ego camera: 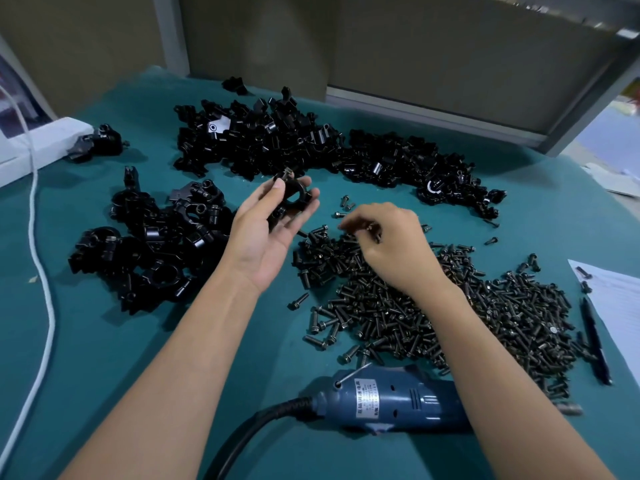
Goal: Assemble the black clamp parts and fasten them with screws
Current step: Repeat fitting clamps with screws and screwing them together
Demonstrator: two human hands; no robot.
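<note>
Hold the clamp (294,195) steady in the grasping left hand (273,233) just beyond the screw pile (450,306) while the right hand (391,244), grip pinched on a screw (371,230) at the pile's far edge, lifts one only.

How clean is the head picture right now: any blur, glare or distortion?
Head view: fingertips of the right hand smear with motion over the screw pile; the left hand and its black clamp look sharper. Head view: wide-angle bowing curves the table; even light, faint shadows.
</note>
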